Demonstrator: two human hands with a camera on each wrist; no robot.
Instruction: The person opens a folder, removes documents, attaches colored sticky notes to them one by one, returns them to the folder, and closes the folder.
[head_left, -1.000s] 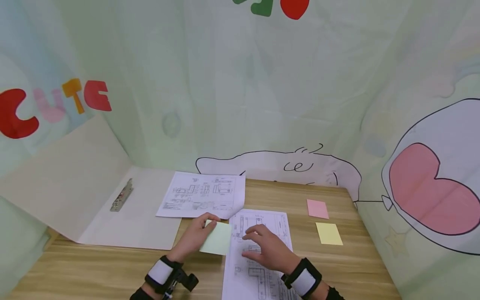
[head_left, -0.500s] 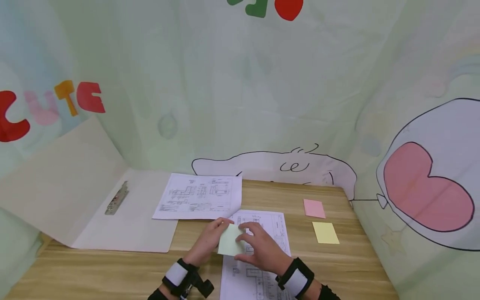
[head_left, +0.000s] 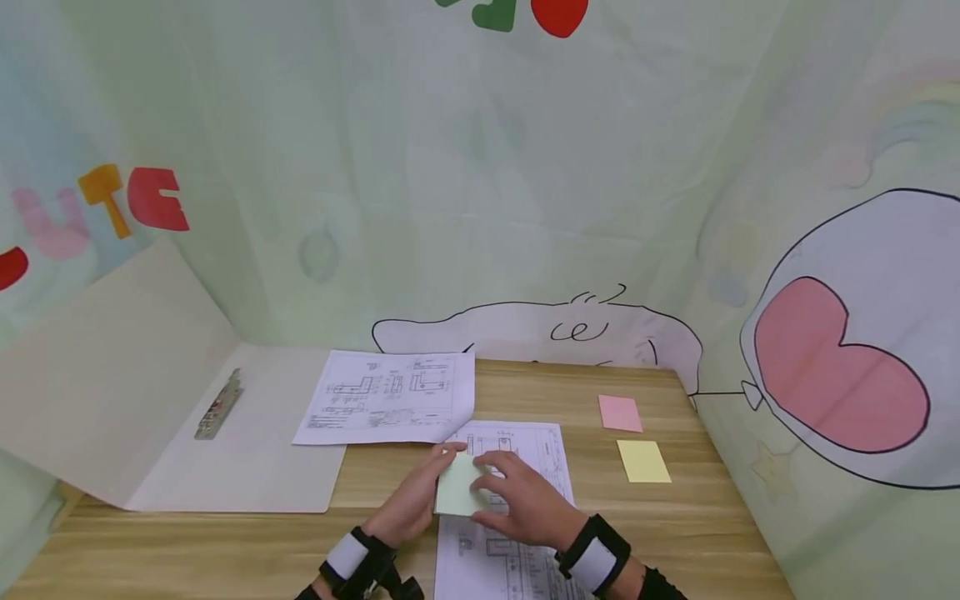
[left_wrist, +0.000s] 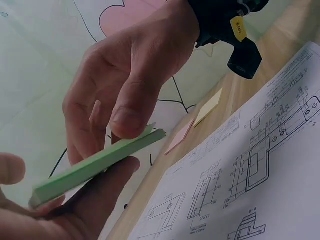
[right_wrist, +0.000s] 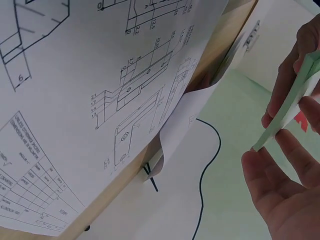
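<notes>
A thick pad of pale green sticky notes (head_left: pixel 454 490) is held above a printed technical drawing (head_left: pixel 474 575). My left hand (head_left: pixel 411 502) grips the pad along its left side, with fingers beneath it in the left wrist view. From the other side my right hand (head_left: pixel 531 505) curls over the pad, its thumb and fingertips at the near right edge. In the left wrist view, the top sheet (left_wrist: pixel 152 127) looks slightly lifted beside the right thumb. The right wrist view has fingers of both hands around the pad (right_wrist: pixel 286 102).
Another drawing sheet (head_left: pixel 390 396) lies farther back, overlapping an open white folder (head_left: pixel 247 492) with a metal clip (head_left: pixel 219 406). On the right of the wooden table (head_left: pixel 675 550) are a pink sticky note (head_left: pixel 620 413) and a yellow sticky note (head_left: pixel 643 462). A printed curtain hangs behind.
My left hand has brought the green pad rightward to my right hand. The right fingers, formerly apart from the pad, now touch its edge. The head view has shifted slightly.
</notes>
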